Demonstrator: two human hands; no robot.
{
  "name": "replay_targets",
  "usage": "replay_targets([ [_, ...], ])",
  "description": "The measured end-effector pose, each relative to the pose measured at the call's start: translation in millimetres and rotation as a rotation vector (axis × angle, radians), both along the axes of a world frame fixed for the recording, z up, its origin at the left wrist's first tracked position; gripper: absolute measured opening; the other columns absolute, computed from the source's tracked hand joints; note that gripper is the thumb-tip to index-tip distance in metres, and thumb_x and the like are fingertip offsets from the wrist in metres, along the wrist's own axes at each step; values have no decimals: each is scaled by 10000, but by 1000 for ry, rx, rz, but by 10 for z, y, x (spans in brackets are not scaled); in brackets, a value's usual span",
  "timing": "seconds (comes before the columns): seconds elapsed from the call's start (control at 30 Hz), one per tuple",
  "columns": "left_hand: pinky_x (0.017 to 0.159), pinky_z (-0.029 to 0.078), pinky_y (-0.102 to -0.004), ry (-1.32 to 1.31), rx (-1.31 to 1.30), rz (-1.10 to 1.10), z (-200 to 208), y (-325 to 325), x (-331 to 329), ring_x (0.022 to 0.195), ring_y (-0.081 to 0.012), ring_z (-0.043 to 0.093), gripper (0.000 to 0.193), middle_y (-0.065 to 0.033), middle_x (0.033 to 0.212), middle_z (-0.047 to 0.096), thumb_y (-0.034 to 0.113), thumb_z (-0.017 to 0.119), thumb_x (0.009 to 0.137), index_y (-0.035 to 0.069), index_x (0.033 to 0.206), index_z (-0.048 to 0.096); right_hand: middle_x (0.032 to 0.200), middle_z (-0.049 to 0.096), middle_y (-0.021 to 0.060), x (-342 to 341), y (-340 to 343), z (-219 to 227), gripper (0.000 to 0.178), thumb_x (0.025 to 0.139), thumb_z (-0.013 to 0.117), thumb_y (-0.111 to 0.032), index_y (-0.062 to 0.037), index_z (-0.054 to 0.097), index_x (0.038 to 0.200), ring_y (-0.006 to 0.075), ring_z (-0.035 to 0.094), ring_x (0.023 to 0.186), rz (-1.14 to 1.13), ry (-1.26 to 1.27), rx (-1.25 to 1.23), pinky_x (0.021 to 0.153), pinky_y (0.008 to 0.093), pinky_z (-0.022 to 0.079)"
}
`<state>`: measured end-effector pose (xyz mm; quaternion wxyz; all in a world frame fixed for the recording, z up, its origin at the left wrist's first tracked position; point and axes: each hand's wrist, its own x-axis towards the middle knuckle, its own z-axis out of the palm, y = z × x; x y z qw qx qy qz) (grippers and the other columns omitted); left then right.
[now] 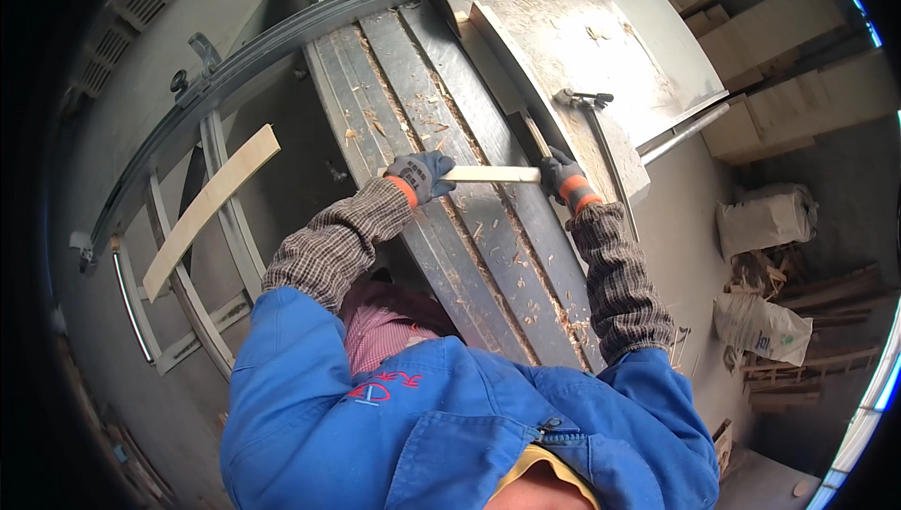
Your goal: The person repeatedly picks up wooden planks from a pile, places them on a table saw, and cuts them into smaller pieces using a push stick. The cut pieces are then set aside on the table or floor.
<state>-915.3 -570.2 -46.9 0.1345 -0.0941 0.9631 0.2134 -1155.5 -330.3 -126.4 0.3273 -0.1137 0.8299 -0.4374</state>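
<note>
A short pale wooden strip (493,174) lies crosswise over the grey metal machine table (556,257). Around its left end, my gloved left hand (422,177) is closed. My right hand (565,180), also gloved, grips the other end near the table's right side. A second narrow wooden piece (536,135) runs from the right hand toward the far side, beside the long guide fence (526,60). Whether the right fingers touch that piece too is hidden. Wood chips and sawdust lie in the table's slots.
A wide wooden board (211,210) rests across the metal side frame (225,191) at left. Beyond the fence, a clamp lever (591,97) stands on the dusty side table (554,3). Sacks (765,221) and stacked boards (779,31) line the right.
</note>
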Motion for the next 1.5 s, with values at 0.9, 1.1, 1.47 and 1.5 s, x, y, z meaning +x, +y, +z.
replay_targets([
  [0.9,670,453,-458,-160,155,546,-505,-1075,-1146,806,-366,604,465,-227,1010,616,437,485,904,30,1108,580,672,576,-17,11,-233,287,369,877,549,-166,-153,571,1245,74,473,487,-71,-112,-44,445,242,399],
  [1.1,764,462,-456,-131,100,523,-1302,-1576,-1060,877,-381,609,483,-226,997,623,449,470,902,30,1114,584,744,565,-26,-4,-327,295,408,901,512,-47,-123,504,1301,62,476,547,-47,-309,-253,478,209,408],
  [1.47,770,481,-464,-157,113,538,-620,-1378,-1046,914,-359,620,468,-221,1037,616,447,466,905,45,1116,580,835,670,68,-218,-898,159,357,857,560,-293,-224,608,1205,141,554,614,80,129,176,635,287,472],
  [1.5,768,481,-464,-150,121,539,-643,-1365,-1058,913,-359,620,466,-221,1036,616,445,467,905,45,1118,578,826,669,67,-183,-958,309,355,860,559,-285,-220,609,1204,135,553,615,82,135,241,628,284,470],
])
